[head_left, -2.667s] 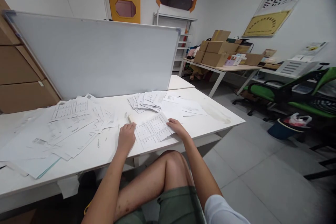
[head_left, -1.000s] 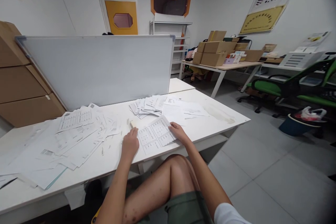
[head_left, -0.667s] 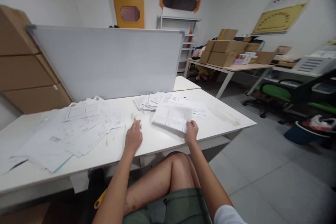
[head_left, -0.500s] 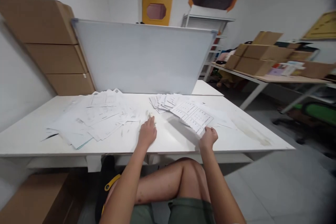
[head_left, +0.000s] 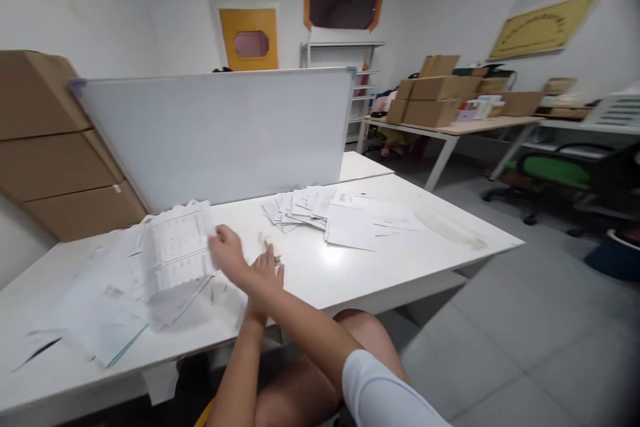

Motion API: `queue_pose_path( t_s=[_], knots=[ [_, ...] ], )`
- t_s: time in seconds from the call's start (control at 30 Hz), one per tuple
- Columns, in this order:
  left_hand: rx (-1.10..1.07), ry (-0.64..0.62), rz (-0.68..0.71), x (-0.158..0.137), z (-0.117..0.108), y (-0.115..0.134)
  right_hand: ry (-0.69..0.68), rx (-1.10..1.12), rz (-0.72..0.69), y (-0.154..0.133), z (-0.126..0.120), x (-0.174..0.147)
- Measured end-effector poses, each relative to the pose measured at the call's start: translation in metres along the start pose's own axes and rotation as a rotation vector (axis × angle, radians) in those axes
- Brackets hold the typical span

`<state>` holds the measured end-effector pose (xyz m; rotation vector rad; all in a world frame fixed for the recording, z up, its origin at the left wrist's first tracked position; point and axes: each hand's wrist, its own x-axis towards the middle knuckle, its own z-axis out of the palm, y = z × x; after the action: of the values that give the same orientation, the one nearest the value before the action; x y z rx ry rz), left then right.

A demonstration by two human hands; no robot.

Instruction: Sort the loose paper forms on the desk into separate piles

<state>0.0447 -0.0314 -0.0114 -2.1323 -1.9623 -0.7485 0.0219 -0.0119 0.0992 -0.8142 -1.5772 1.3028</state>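
My right hand [head_left: 229,252] crosses over my left wrist, its fingers closed on the edge of a printed sheet of paper [head_left: 183,243]. The sheet, blurred by motion, is over the loose papers [head_left: 100,310] at the left of the table. My left hand [head_left: 265,270] lies on the table with fingers stretched out and thumb apart. Its fingertips touch a small cream-coloured object [head_left: 271,248], partly hidden, whose kind I cannot make out. To the right of it lies a fanned pile of paper slips [head_left: 300,203], with a blank-looking sheet [head_left: 351,225] at its near right side.
A whiteboard [head_left: 220,137] stands along the back of the white table [head_left: 320,280]. Cardboard boxes [head_left: 65,163] are stacked at the left. Another table [head_left: 450,128] with boxes and a green-seated chair [head_left: 555,172] stand at the right.
My right hand has swung left across my left arm, carrying the printed sheet from the right pile to the left papers. The view has turned right; my left hand stays by the small object.
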Motion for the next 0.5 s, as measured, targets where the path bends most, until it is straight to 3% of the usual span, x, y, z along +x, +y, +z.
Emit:
queue_pose_path(
  t_s=[0.07, 0.13, 0.23, 0.37, 0.5],
  knots=[
    [0.000, -0.007, -0.014, 0.004, 0.000, 0.000, -0.094, -0.025, -0.020, 0.002, 0.002, 0.002],
    [-0.011, -0.004, -0.010, 0.006, -0.001, 0.001, -0.094, -0.029, -0.017, 0.011, -0.008, -0.004],
    [-0.016, -0.012, 0.006, 0.007, 0.000, 0.001, -0.025, -0.076, 0.009, 0.028, -0.026, -0.020],
    [-0.014, -0.035, -0.005, 0.007, 0.004, 0.002, 0.112, -0.299, 0.068, 0.051, -0.032, -0.042],
    [-0.013, -0.058, -0.037, 0.011, 0.002, 0.001, 0.117, -0.351, 0.087, 0.064, -0.033, -0.057]
  ],
)
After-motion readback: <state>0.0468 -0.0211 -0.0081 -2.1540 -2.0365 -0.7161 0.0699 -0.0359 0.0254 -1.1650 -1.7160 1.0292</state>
